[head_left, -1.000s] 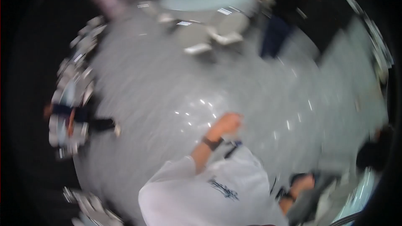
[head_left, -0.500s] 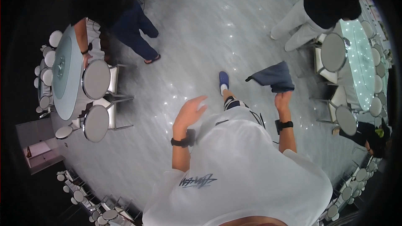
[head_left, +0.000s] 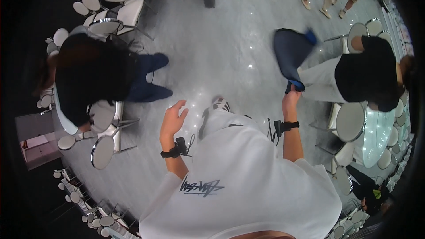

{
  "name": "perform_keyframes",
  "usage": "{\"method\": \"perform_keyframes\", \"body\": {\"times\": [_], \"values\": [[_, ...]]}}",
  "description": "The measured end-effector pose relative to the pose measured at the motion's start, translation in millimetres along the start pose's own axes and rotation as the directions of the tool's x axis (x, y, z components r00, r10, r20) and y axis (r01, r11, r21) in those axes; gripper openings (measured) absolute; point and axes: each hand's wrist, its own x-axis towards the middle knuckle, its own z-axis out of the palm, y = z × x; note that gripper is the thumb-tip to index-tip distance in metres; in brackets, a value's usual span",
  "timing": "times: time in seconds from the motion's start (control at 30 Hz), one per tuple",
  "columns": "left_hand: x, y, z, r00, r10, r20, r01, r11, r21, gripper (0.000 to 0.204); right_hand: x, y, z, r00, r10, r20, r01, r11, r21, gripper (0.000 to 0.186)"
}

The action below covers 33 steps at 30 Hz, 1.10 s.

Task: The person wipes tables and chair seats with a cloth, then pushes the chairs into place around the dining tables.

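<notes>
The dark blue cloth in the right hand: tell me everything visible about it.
The dark blue cloth looks like soft, limp fabric, rounded in outline, with a brighter blue edge at its top right and bottom. It hangs in the air above the glossy grey floor, pinched at its lower end by the right hand, and nothing else touches it. Its upper part is slightly blurred.

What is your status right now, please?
Right hand grips dark blue cloth. Left hand open, empty. Person in black top close beside the cloth.
</notes>
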Motion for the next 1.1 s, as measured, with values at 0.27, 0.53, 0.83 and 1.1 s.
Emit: {"method": "perform_keyframes", "body": {"times": [0.27, 0.53, 0.83, 1.1], "values": [[251.1, 33.1, -3.9, 0.995, 0.077, 0.064, -0.085, 0.988, 0.127, 0.040, 149.3, -42.0, 142.8, 0.924, 0.173, 0.342, -0.222, 0.969, 0.111, 0.035], [522.0, 240.5, -29.1, 0.886, 0.427, 0.180, -0.457, 0.868, 0.194, 0.037, 340.0, -100.1, 169.9, 0.967, 0.254, 0.036, -0.215, 0.726, 0.654, 0.034], [732.4, 356.3, -3.3, 0.687, 0.661, 0.302, -0.642, 0.747, -0.175, 0.036, 500.3, -60.3, 312.4, 0.735, 0.544, 0.404, -0.662, 0.447, 0.602, 0.025], [891.5, 337.9, -10.7, 0.939, 0.297, 0.173, -0.295, 0.955, -0.039, 0.036, 742.7, -132.9, 492.4, 0.955, 0.273, -0.113, -0.241, 0.941, 0.236, 0.024]]}}
